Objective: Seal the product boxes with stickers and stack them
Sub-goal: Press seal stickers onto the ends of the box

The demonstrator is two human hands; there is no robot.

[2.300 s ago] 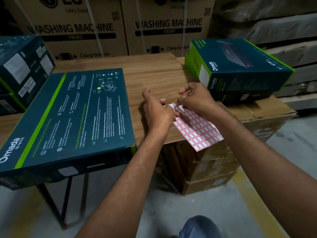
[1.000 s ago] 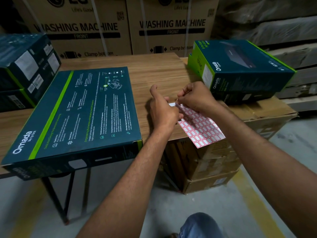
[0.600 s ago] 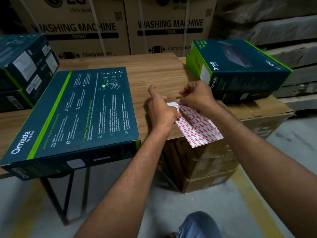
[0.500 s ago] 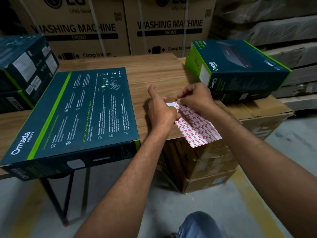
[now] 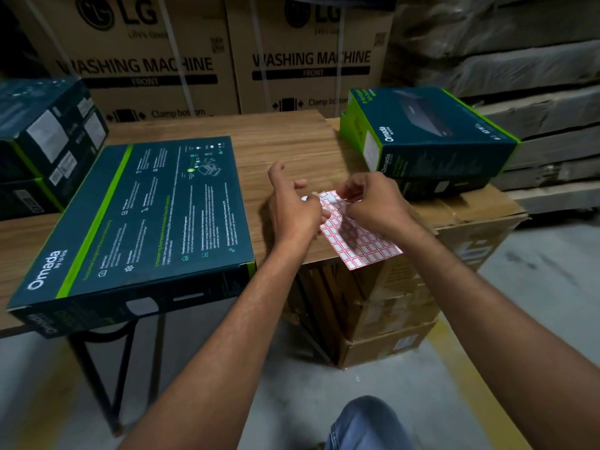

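Warehouse corner, head view only: LG washing machine cartons point(image 5: 311, 60) behind a wooden table point(image 5: 292, 141). 1 large Omada box point(image 5: 146, 216) lies flat on the table, its near end hanging a little over the front edge. 2 more Omada boxes point(image 5: 48, 131) are stacked at far left. Another 2, the right Omada stack point(image 5: 431, 131), sit on a brown carton point(image 5: 480, 222) beside the table, the top 1 skewed on the lower. The red-and-white sticker sheet point(image 5: 360, 241) lies on the table's near right part, its lower end past the front edge. Left hand point(image 5: 293, 212) grips the sheet's left edge with its lower fingers curled, thumb and index lifted apart. Right hand point(image 5: 373, 203) pinches the sheet's top corner, fingers curled tight. A small pale bit at the left fingertips is likely a peeled sticker, too blurred to confirm. Judged step: peeling 1 sticker, sealing not yet done.

Risks:
- A thin label can tear or fold onto itself if pulled fast, or stick to a finger.
- The sheet may slide off the edge if both hands let go.
- Pressing a seal on the overhanging end of the large box could tip or shove it.
- The skewed right stack could slip if another box lands off-centre.

A pale patch on that box's front face may be a seal already, cannot tell.
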